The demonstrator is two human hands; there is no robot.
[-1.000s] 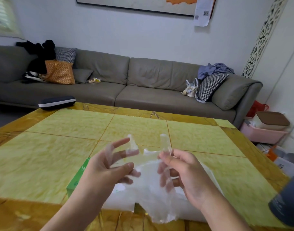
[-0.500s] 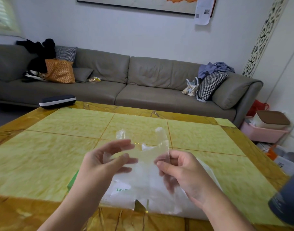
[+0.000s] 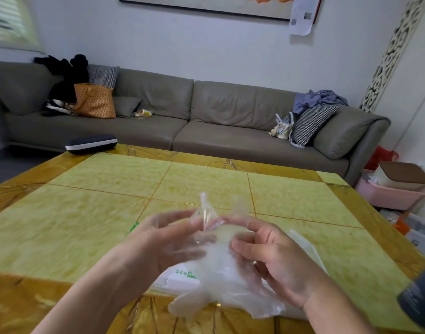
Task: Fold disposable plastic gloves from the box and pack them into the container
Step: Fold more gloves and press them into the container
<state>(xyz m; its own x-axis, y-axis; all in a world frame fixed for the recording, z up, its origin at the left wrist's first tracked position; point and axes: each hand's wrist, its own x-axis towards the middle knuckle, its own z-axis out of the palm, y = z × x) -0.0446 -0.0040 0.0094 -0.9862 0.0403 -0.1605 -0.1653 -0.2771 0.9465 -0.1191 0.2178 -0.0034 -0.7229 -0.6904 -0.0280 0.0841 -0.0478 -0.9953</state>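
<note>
Yellow-tiled table (image 3: pixel 86 225) lies under my hands, with the white glove box (image 3: pixel 182 280) at its near edge. My left hand (image 3: pixel 163 244) and right hand (image 3: pixel 274 259) both pinch the clear plastic glove (image 3: pixel 221 268), raised just above that box.

Left hand (image 3: pixel 165 239) and right hand (image 3: pixel 274 256) raised close together, fingertips nearly meeting, fingers curled, pinching.
</note>
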